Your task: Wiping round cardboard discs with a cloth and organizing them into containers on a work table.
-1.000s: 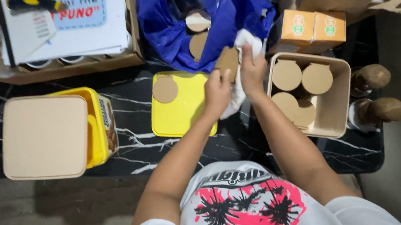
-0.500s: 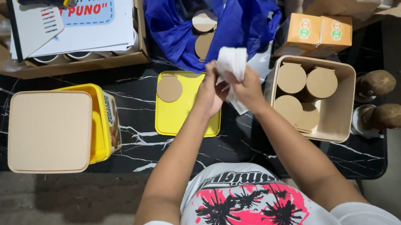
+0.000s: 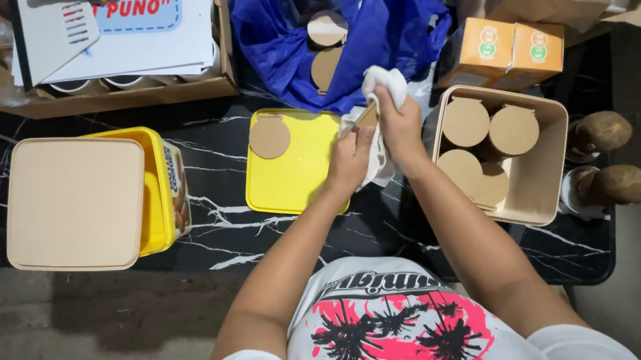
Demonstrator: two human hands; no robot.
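Head view: both hands clamp one white cloth near four discs in a beige bin.

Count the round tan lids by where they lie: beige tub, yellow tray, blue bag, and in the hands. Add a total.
Round tan lids in the beige tub: 4
On the yellow tray: 1
In the blue bag: 2
Held in the left hand, rubbed with the white cloth in the right hand: 1, mostly hidden
Total: 8
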